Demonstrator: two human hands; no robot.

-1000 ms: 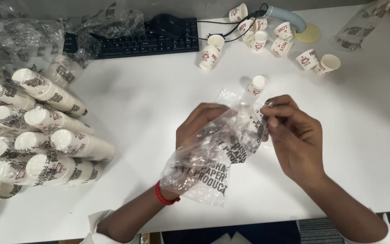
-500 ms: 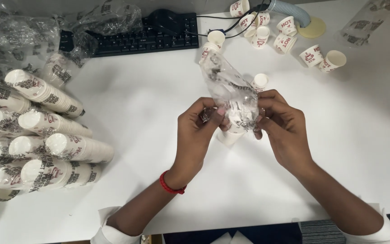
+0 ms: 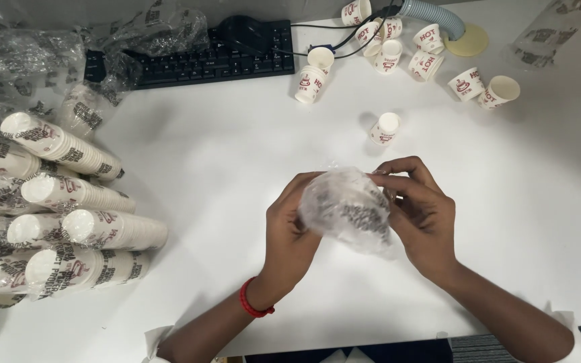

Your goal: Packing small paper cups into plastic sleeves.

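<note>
A crumpled clear plastic bag with dark print is held at the centre of the frame above the white table, gripped between the left hand and the right hand, fingers closed on it. Whether anything is inside cannot be told. Wrapped cup stacks are piled at left; a lone paper cup stands just above the hands.

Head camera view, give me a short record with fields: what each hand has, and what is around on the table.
left hand: grips the plastic bag from its left side
right hand: pinches the same bag at its top right
bag: clear, crumpled into a ball, dark print
near hands: single paper cup standing alone
table left: wrapped cup stacks lying on their sides
table top: keyboard, loose cups, grey hose
</note>
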